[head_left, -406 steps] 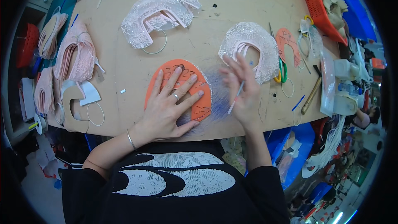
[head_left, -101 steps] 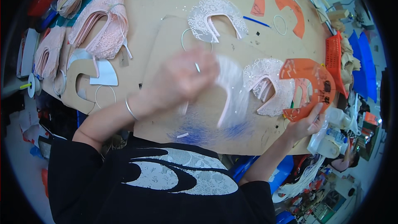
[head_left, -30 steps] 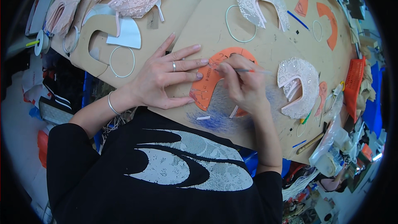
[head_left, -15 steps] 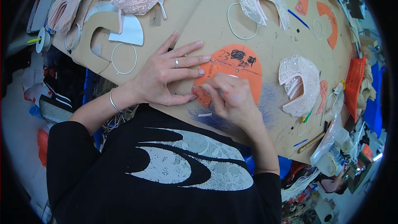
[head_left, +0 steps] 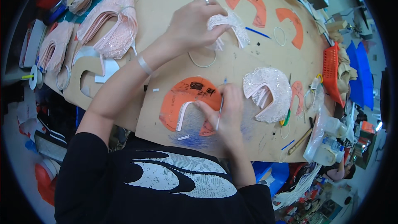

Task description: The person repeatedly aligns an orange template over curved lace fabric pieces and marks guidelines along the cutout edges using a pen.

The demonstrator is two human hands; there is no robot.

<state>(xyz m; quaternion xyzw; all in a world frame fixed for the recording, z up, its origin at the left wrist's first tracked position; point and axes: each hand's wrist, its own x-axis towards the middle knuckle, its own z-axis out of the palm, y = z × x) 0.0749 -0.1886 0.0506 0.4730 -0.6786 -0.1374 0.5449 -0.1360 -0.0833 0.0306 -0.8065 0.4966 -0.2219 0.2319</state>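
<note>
Reaching over the board, my left hand grips a white sequined U-shaped lace piece between thumb and fingers. My right hand holds a thin pen upright over the right side of an orange horseshoe-shaped template. Its thumb rests near the inner curve, where a narrow white edge shows. Dark pen marks are on the template. Just right of this hand lies a second sequined U-shaped piece, pale pink. A small white strip is below the template.
Stacked pink sequined pieces and a beige card template lie at the left. More orange curved templates are at the far side. A blue stick lies beyond the lace, a red basket at the right edge.
My left hand has left the orange template, moved away from me and taken hold of the white lace piece. My right hand has shifted to the template's right side. The view has shifted too.
</note>
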